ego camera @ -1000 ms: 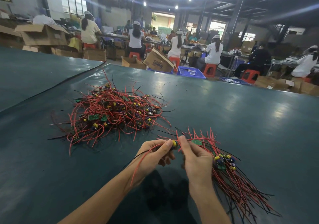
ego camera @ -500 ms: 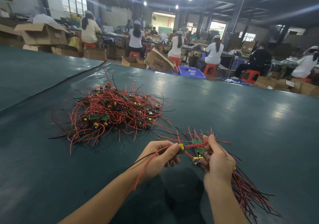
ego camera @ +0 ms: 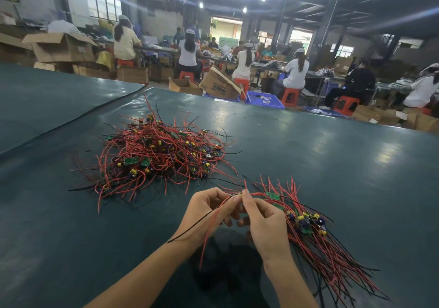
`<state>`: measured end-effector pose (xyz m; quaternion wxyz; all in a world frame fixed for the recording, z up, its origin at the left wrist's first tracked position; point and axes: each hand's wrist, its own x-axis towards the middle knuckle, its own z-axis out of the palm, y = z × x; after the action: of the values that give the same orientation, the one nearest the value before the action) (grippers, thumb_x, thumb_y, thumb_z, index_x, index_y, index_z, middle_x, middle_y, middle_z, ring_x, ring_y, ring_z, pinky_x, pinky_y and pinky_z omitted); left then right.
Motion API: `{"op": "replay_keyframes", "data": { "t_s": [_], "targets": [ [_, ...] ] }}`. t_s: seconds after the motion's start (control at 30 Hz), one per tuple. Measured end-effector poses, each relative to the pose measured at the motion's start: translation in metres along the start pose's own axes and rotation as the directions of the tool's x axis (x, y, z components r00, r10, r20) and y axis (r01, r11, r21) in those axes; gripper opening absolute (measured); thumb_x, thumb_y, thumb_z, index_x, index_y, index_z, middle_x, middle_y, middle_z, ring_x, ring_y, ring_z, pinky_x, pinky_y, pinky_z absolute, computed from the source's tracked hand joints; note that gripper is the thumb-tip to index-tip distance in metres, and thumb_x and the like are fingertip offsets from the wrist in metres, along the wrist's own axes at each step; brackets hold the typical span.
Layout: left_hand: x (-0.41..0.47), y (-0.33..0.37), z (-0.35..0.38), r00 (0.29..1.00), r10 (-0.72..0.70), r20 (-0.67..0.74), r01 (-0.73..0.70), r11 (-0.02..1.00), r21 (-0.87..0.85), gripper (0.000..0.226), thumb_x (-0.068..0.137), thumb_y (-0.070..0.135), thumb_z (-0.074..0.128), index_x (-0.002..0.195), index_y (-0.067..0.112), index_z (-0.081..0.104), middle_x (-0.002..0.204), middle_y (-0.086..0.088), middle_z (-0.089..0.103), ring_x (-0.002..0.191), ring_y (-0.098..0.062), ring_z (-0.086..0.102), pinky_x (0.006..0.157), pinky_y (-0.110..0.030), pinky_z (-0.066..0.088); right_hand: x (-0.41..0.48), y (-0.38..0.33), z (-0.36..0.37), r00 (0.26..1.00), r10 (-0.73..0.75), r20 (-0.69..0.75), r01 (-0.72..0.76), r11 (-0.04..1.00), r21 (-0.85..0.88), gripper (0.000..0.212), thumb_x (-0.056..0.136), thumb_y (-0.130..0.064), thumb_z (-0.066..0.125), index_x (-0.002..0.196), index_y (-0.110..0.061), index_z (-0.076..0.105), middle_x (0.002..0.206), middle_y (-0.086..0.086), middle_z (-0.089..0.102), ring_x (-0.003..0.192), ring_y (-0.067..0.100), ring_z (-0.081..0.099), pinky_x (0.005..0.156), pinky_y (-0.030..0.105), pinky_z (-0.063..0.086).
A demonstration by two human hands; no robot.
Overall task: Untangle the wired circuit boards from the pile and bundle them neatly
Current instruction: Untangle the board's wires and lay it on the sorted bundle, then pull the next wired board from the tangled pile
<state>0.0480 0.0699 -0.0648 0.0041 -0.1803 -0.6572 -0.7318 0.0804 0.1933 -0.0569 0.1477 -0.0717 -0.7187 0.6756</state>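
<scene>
A broad dark green table is seen filling most of the view, with a dark seam drawn diagonally across its left part and its far edge laid along the back. Beyond that edge, cardboard boxes, a blue crate and seated workers on red stools are ranged, well apart from the work. Wide bare surface is left to the right and along the near left. The tangled pile of red and black leads and small green boards is spread left of centre, with loose ends thrown out in every direction. The sorted bundle is laid near the right, its long axis run from upper left to lower right; its boards are gathered in the upper half and its leads are fanned toward the near right corner. A narrow strip of table is kept between pile and bundle. The left hand and the right hand are raised just beside the bundle's upper end, fingers curled. One wired circuit board is pinched between the thumbs and forefingers of both. Its red lead and black lead are hung down and leftward across the left wrist. The bundle's inner side is partly hidden by the right hand.
</scene>
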Motion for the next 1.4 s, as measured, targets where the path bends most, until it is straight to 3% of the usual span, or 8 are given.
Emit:
{"op": "replay_keyframes", "data": {
  "t_s": [0.17, 0.4, 0.53, 0.8, 1.0, 1.1, 1.23, 1.4],
  "targets": [
    [-0.005, -0.003, 0.002, 0.991, 0.104, 0.084, -0.110, 0.992, 0.064, 0.016, 0.076, 0.030, 0.079, 0.088, 0.020, 0.077, 0.076, -0.006, 0.075, 0.066, -0.013, 0.069, 0.058, -0.019, 0.049, 0.003, -0.002, -0.007, 0.987, 0.015, -0.162, -0.001, 0.996, 0.085, 0.016, 0.093, -0.019, 0.064, 0.080, -0.012, 0.068, 0.072, 0.005, 0.072, 0.063, 0.016, 0.071, 0.041, 0.022, 0.045],
    [-0.005, -0.005, 0.002, 0.972, 0.228, 0.050, -0.232, 0.968, 0.097, 0.011, 0.081, 0.033, 0.076, 0.088, 0.024, 0.077, 0.070, 0.000, 0.073, 0.060, -0.006, 0.065, 0.057, -0.016, 0.048, -0.001, -0.008, -0.004, 0.992, -0.081, -0.100, 0.090, 0.992, 0.086, 0.008, 0.085, -0.023, 0.073, 0.082, -0.016, 0.072, 0.064, 0.003, 0.072, 0.054, 0.010, 0.067, 0.042, 0.020, 0.047],
    [-0.005, -0.011, 0.003, 0.946, 0.316, 0.076, -0.324, 0.914, 0.244, 0.018, 0.083, 0.025, 0.075, 0.102, 0.025, 0.076, 0.079, 0.003, 0.075, 0.063, -0.023, 0.070, 0.060, -0.037, 0.057, 0.000, -0.006, -0.006, 0.981, -0.047, -0.187, 0.071, 0.989, 0.129, 0.009, 0.081, -0.021, 0.078, 0.084, -0.014, 0.074, 0.072, 0.004, 0.074, 0.060, 0.019, 0.072, 0.042, 0.024, 0.050],
    [-0.008, -0.005, -0.003, 0.941, 0.310, 0.138, -0.331, 0.748, 0.576, 0.019, 0.085, 0.034, 0.064, 0.101, 0.030, 0.074, 0.074, 0.014, 0.066, 0.061, -0.005, 0.058, 0.062, -0.028, 0.052, 0.011, -0.011, -0.023, 0.920, 0.071, -0.386, 0.090, 0.919, 0.385, 0.006, 0.088, -0.020, 0.072, 0.083, -0.017, 0.071, 0.072, -0.002, 0.068, 0.046, 0.019, 0.064, 0.038, 0.024, 0.048],
    [0.006, -0.006, -0.033, 0.945, 0.327, 0.022, -0.186, 0.480, 0.857, 0.016, 0.089, 0.029, 0.063, 0.102, 0.024, 0.072, 0.098, 0.012, 0.065, 0.090, -0.012, 0.060, 0.081, -0.030, 0.046, 0.010, -0.012, -0.036, 0.834, -0.296, -0.467, 0.311, 0.949, -0.046, 0.004, 0.086, -0.026, 0.074, 0.086, -0.025, 0.071, 0.078, -0.001, 0.071, 0.041, 0.016, 0.061, 0.035, 0.029, 0.047],
    [0.012, -0.016, -0.051, 0.971, 0.232, -0.058, -0.021, 0.327, 0.945, 0.033, 0.091, 0.038, 0.058, 0.121, 0.026, 0.063, 0.124, 0.007, 0.054, 0.115, -0.017, 0.048, 0.097, -0.032, 0.034, 0.008, -0.011, -0.038, 0.739, -0.543, -0.399, 0.395, 0.829, -0.397, 0.015, 0.083, -0.024, 0.076, 0.095, -0.015, 0.073, 0.084, 0.000, 0.067, 0.047, 0.016, 0.060, 0.044, 0.022, 0.047],
    [0.017, -0.023, -0.066, 0.984, 0.081, -0.160, 0.136, 0.247, 0.959, 0.047, 0.093, 0.045, 0.050, 0.138, 0.029, 0.048, 0.145, 0.000, 0.042, 0.132, -0.023, 0.037, 0.107, -0.040, 0.028, 0.008, -0.013, -0.041, 0.673, -0.652, -0.349, 0.417, 0.725, -0.548, 0.020, 0.080, -0.016, 0.079, 0.097, -0.006, 0.076, 0.081, -0.005, 0.059, 0.040, 0.016, 0.050, 0.050, 0.011, 0.039],
    [0.018, -0.030, -0.067, 0.988, -0.052, -0.144, 0.151, 0.167, 0.974, 0.051, 0.097, 0.050, 0.038, 0.143, 0.030, 0.040, 0.149, 0.004, 0.039, 0.136, -0.023, 0.032, 0.110, -0.043, 0.024, 0.010, -0.005, -0.047, 0.806, -0.520, -0.282, 0.191, 0.680, -0.708, 0.026, 0.081, -0.029, 0.078, 0.101, -0.013, 0.078, 0.087, 0.000, 0.065, 0.070, 0.024, 0.063, 0.060, 0.026, 0.039]
  ]
}}
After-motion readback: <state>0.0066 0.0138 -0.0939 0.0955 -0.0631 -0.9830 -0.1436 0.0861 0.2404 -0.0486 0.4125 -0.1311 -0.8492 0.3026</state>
